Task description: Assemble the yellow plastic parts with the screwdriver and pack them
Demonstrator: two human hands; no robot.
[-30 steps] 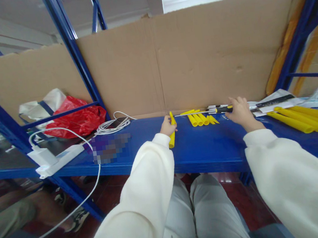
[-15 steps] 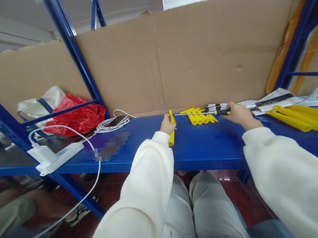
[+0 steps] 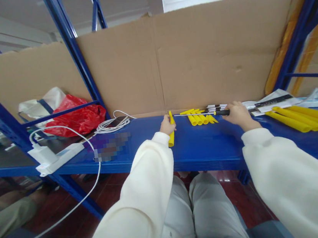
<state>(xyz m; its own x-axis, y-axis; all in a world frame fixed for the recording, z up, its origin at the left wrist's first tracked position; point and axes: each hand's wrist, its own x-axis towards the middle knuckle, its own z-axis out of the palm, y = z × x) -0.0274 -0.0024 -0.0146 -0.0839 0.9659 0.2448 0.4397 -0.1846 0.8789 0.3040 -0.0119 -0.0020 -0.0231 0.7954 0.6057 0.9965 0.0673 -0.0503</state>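
A yellow tube is gripped in my left hand, its long side pointing toward me over the blue shelf. My right hand is closed round the black handle of a screwdriver. The screwdriver's long thin metal shaft points left, and its tip is at or close to the upper part of the held tube; contact is too small to tell. Beneath and behind the shaft lies a row of short yellow tubes. Longer yellow tubes lie to the right of my right hand.
White papers lie at the back right. On the left are a coiled white cable with a phone, a red plastic bag and a white power strip. A cardboard sheet stands behind the blue shelf.
My right hand and the screwdriver have shifted very slightly left. My left hand still holds the yellow tube in the same place. A neighbour's leg at lower left has moved.
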